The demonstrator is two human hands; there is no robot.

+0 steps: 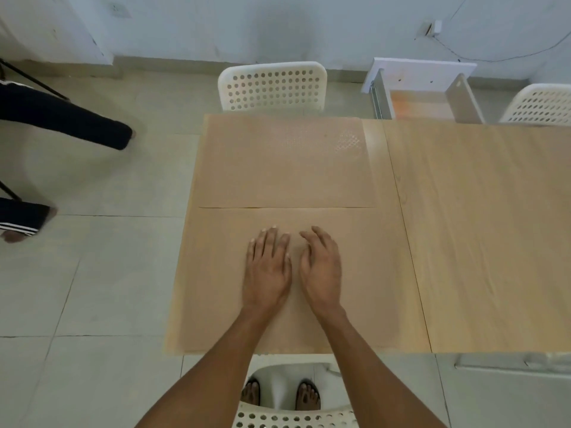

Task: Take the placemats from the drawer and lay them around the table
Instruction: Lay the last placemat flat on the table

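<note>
At the far left, a second person's dark trouser leg [65, 117] and a bare foot [14, 236] stand on the tiled floor [92, 273], well apart from the worktop [479, 227]. The light wooden worktop carries two tan placemats on its left end. The far placemat [284, 162] lies flat in front of the white perforated chair [272, 86] across the worktop. The near placemat [216, 288] lies just beside it, their long edges meeting along a thin seam, and its near edge reaches the worktop's near rim.

Both hands rest palm down on the near placemat, close side by side. The left hand [267, 268] has its fingers [268, 239] laid flat and slightly spread. The right hand [321, 270] has its fingers [318, 239] loosely curled and pressed lightly together; neither hand pinches anything.

Farther right, beyond the worktop's far edge, the pulled-out drawer [426, 103] stands open by the wall, and another white chair [540, 103] shows at the right edge.
</note>
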